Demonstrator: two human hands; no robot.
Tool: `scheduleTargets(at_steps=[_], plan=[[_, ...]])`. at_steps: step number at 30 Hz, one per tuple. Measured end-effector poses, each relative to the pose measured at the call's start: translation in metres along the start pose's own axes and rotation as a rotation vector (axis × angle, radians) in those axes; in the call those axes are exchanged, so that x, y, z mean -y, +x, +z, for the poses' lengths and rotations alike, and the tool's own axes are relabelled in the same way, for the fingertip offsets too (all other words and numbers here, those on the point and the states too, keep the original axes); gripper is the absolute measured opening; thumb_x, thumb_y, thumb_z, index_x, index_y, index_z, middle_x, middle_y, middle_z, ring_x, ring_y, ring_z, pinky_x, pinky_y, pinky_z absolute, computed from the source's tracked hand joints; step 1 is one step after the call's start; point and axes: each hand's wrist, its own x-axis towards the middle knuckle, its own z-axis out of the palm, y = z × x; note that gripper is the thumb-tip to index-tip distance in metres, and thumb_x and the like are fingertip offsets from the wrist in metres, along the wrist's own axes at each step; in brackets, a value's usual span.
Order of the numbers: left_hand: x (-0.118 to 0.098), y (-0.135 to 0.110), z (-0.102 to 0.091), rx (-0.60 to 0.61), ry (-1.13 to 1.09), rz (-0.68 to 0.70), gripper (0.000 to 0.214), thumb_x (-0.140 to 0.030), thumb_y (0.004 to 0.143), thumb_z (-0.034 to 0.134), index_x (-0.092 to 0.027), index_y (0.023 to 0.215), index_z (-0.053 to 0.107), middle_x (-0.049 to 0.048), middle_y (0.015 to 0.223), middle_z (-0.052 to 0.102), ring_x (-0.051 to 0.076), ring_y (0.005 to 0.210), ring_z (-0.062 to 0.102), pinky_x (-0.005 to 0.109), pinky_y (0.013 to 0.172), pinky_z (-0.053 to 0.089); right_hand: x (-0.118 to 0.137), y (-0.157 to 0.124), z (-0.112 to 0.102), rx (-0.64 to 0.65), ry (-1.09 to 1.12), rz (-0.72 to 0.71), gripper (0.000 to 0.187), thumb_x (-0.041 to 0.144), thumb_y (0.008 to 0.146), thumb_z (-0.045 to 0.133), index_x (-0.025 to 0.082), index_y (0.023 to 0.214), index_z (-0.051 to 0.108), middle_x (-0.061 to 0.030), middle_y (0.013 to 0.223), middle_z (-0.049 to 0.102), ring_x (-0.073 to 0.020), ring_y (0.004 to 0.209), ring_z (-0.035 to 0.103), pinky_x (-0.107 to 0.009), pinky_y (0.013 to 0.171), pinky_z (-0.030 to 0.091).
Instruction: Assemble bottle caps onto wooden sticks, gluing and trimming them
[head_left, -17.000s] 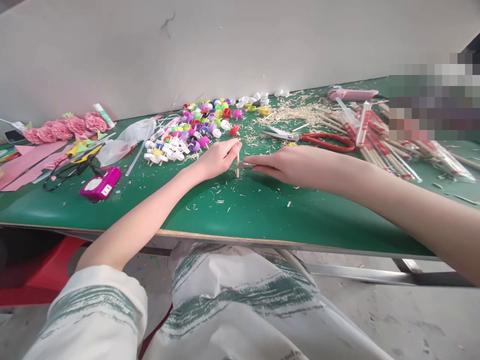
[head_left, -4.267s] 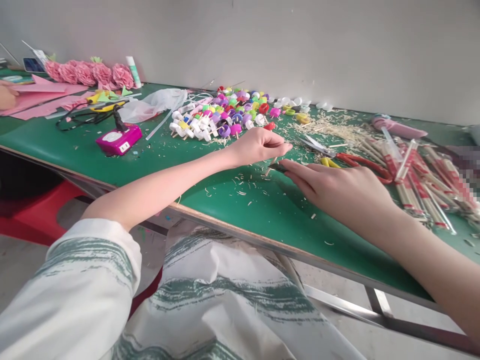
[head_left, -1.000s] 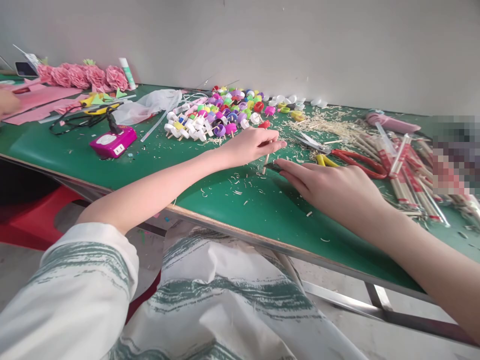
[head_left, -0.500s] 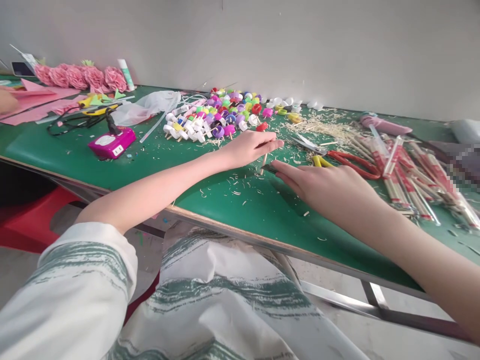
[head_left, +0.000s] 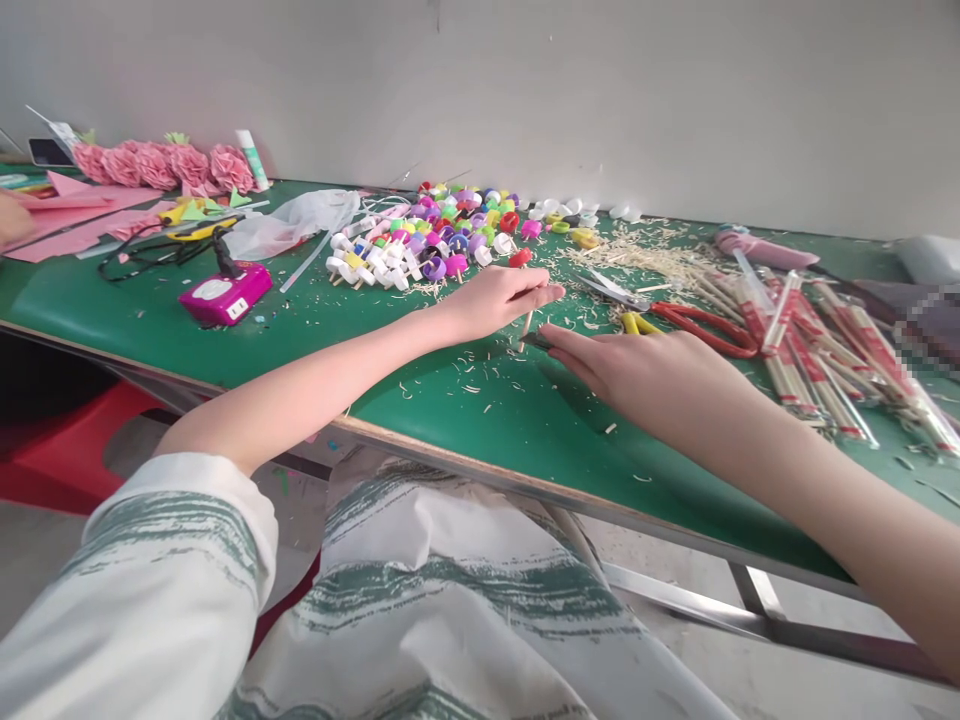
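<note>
Littering green table [head_left: 480,415] by left hand [head_left: 495,300]: shavings [head_left: 652,255]; grey wall [head_left: 600,100]; maybe concrete floor [head_left: 757,670].

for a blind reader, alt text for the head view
On a green table, the left hand pinches a short wooden stick nearly upright while the right hand holds a small dark tool to its base. Coloured caps and red scissors lie beyond.

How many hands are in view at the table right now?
3. The person's left hand pinches a wooden stick standing on the table; the right hand, beside it, holds a dark tool at its foot; another person's hand shows at the far left edge, mostly cut off.
</note>
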Motion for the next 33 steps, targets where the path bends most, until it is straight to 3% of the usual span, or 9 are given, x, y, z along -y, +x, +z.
scheduleTargets(at_steps=[11,20,26,33], plan=[[-0.004,-0.002,-0.002,0.028,-0.014,-0.031,0.038,-0.043,0.098,0.033,-0.021,0.067,0.030,-0.0033,0.062,0.033,0.010,0.057,0.039,0.025,0.059,0.027,-0.001,-0.002,-0.001,-0.002,0.019,-0.042,0.060,0.035,0.099,0.006,0.018,0.137,0.048,-0.0096,0.067,0.067,-0.0191,0.047,0.052,-0.029,0.047,0.016],[0.001,-0.002,-0.001,0.026,-0.036,-0.008,0.038,-0.043,0.098,0.034,-0.022,0.068,0.029,-0.0039,0.063,0.034,0.010,0.056,0.037,0.024,0.059,0.026,-0.003,-0.001,0.016,-0.051,0.084,-0.026,0.052,0.041,0.100,0.017,0.025,0.133,0.053,-0.0055,0.072,0.069,-0.0160,0.049,0.053,-0.028,0.047,0.016],[0.003,-0.002,-0.001,0.034,-0.040,-0.029,0.036,-0.041,0.099,0.033,-0.021,0.069,0.032,-0.0039,0.061,0.035,0.010,0.054,0.036,0.025,0.058,0.026,-0.005,-0.003,0.011,-0.039,0.085,-0.025,0.055,0.041,0.100,0.011,0.028,0.140,0.046,-0.0078,0.089,0.073,-0.0185,0.055,0.058,-0.028,0.047,0.016],[0.002,-0.001,0.000,0.029,-0.027,-0.031,0.037,-0.043,0.098,0.033,-0.021,0.070,0.033,-0.0034,0.061,0.036,0.010,0.055,0.038,0.026,0.059,0.028,-0.003,-0.003,0.004,-0.035,0.032,0.044,0.055,0.035,0.099,0.013,0.025,0.142,0.046,-0.0100,0.085,0.072,-0.0172,0.053,0.056,-0.029,0.047,0.015]])
